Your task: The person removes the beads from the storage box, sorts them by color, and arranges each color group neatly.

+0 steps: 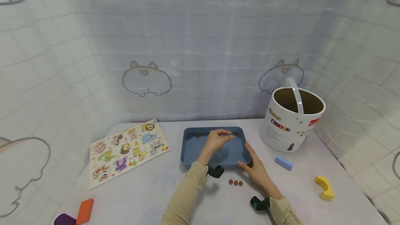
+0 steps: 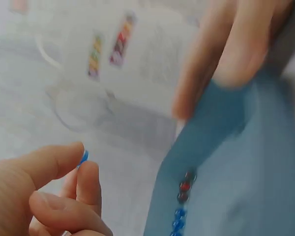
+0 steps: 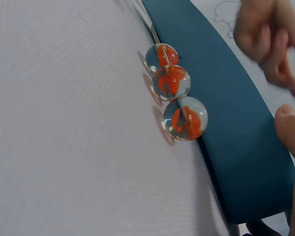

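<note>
My left hand [image 1: 215, 140] is raised above the blue tray [image 1: 185, 152]. In the left wrist view its thumb and forefinger pinch a small blue marble [image 2: 83, 157], mostly hidden by the fingertips. My right hand [image 1: 257, 169] lies spread at the tray's near right corner, the thumb at the near rim and straight fingers along the right side. Inside the tray, along its far wall, runs a row of small marbles, with red ones [image 2: 185, 186] and blue ones [image 2: 178, 223]. Three clear marbles with orange swirls [image 3: 185, 118] sit in a line outside the tray's near wall.
A white bucket [image 1: 281, 131] with a handle stands at the back right. Near it lie a blue block [image 1: 283, 163] and a yellow arch block [image 1: 325, 188]. On the left are an animal puzzle board [image 1: 125, 155], an orange block [image 1: 84, 211] and a purple piece [image 1: 65, 219].
</note>
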Demonstrator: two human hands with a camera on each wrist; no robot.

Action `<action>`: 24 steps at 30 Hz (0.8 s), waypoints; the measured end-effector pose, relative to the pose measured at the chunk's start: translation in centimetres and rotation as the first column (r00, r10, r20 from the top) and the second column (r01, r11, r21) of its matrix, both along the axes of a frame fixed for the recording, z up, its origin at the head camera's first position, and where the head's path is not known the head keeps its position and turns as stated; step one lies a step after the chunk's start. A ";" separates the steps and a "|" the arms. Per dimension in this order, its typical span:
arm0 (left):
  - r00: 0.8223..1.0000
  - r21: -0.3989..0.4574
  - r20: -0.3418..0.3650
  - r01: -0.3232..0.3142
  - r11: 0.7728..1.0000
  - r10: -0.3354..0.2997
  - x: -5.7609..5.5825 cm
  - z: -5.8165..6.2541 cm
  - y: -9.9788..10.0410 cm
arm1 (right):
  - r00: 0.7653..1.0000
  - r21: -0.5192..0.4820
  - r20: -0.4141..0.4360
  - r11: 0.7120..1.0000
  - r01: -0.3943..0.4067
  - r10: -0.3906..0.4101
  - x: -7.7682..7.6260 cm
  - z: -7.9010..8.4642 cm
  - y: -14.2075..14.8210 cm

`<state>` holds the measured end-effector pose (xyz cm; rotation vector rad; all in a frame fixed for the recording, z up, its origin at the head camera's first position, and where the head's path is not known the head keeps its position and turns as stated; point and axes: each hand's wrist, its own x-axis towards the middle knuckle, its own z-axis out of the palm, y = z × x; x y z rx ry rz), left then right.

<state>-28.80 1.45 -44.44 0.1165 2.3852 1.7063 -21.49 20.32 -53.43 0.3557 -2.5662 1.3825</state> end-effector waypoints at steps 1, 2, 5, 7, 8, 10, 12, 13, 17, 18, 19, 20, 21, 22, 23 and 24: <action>1.000 0.012 0.002 0.012 1.000 -0.012 1.0 0.0 -0.2 | 1.000 0.001 -0.004 1.000 0.001 -0.001 0.0 0.0 0.1; 1.000 0.025 0.002 0.027 0.999 -0.027 2.1 0.0 -0.3 | 1.000 0.006 -0.008 1.000 0.005 -0.005 0.0 0.0 0.1; 0.998 0.042 0.000 0.069 0.997 -0.069 5.1 -0.5 -0.6 | 1.000 -0.001 -0.012 1.000 0.009 -0.009 0.1 0.1 0.2; 0.995 0.028 -0.013 0.097 0.995 -0.097 7.1 -1.2 -0.7 | 1.000 0.002 -0.011 1.000 0.005 -0.005 0.1 0.0 0.2; 0.994 0.020 -0.018 0.110 0.994 -0.110 8.0 -1.6 -0.8 | 1.000 0.003 -0.012 1.000 0.003 -0.003 0.1 0.0 0.1; 0.991 0.002 -0.023 0.135 0.991 -0.135 9.5 -2.5 -1.0 | 1.000 0.001 -0.008 1.000 -0.001 0.001 0.1 -0.1 0.0; 0.988 0.013 -0.002 0.156 0.988 -0.156 10.7 -3.4 -1.0 | 1.000 0.004 -0.016 1.000 0.002 -0.002 0.1 -0.2 0.0; 0.986 0.018 0.003 0.168 0.986 -0.168 11.2 -3.9 -1.0 | 1.000 0.005 -0.023 1.000 0.005 -0.005 0.0 -0.3 0.1; 0.974 0.006 -0.012 0.225 0.974 -0.225 12.8 -5.4 -0.4 | 0.999 0.018 -0.050 1.000 0.011 -0.010 -0.1 -0.2 0.2; 0.971 -0.017 -0.026 0.237 0.971 -0.237 13.1 -5.8 -0.2 | 0.999 0.018 -0.052 1.000 0.009 -0.008 -0.1 -0.2 0.3; 0.969 -0.051 -0.051 0.241 0.969 -0.244 13.3 -6.0 0.0 | 0.999 0.018 -0.054 1.000 0.006 -0.005 -0.1 -0.1 0.3; 0.966 -0.082 -0.076 0.242 0.967 -0.248 13.6 -6.3 0.2 | 0.999 0.024 -0.052 1.000 0.004 -0.002 -0.1 -0.1 0.3; 0.963 -0.115 -0.096 0.239 0.964 -0.250 13.8 -6.4 0.4 | 0.999 0.023 -0.052 1.000 0.000 0.002 -0.1 -0.1 0.2; 0.961 -0.150 -0.114 0.234 0.961 -0.251 14.1 -6.6 0.5 | 0.999 0.026 -0.050 1.000 -0.002 0.003 0.0 -0.1 0.2; 0.959 -0.188 -0.130 0.225 0.956 -0.252 14.2 -6.7 0.7 | 0.999 0.029 -0.050 1.000 -0.002 0.004 0.0 -0.2 0.2; 0.958 -0.219 -0.143 0.216 0.952 -0.250 14.4 -6.7 0.8 | 0.999 0.025 -0.045 1.000 -0.003 0.004 0.0 -0.2 0.2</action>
